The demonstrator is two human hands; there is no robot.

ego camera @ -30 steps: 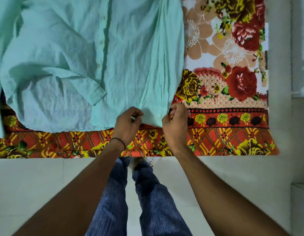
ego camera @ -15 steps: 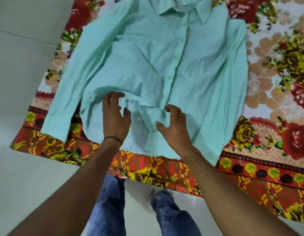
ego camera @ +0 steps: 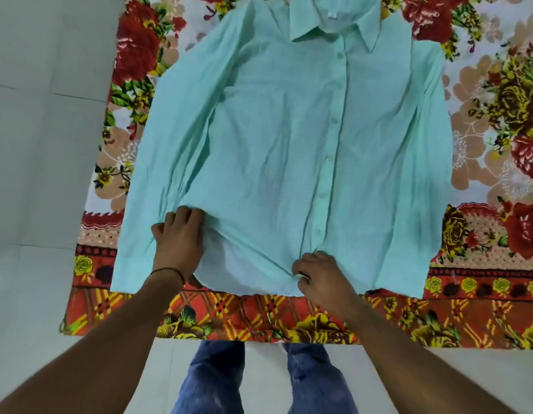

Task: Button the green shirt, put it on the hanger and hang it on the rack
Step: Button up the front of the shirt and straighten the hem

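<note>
Both hands grip the green shirt (ego camera: pixel 283 150) at its near hem: left hand (ego camera: pixel 178 237) bunching cloth, right hand (ego camera: pixel 322 277) pinching the placket, on the floral sheet (ego camera: pixel 495 94).

Head-worn view, looking steeply down, close above floral sheet (ego camera: pixel 483 121)

green shirt (ego camera: pixel 277 138): now spread flat, folded sleeve gone from its front
left hand (ego camera: pixel 178 237): moved to lower-left hem
right hand (ego camera: pixel 322 276): closed on placket bottom
</note>
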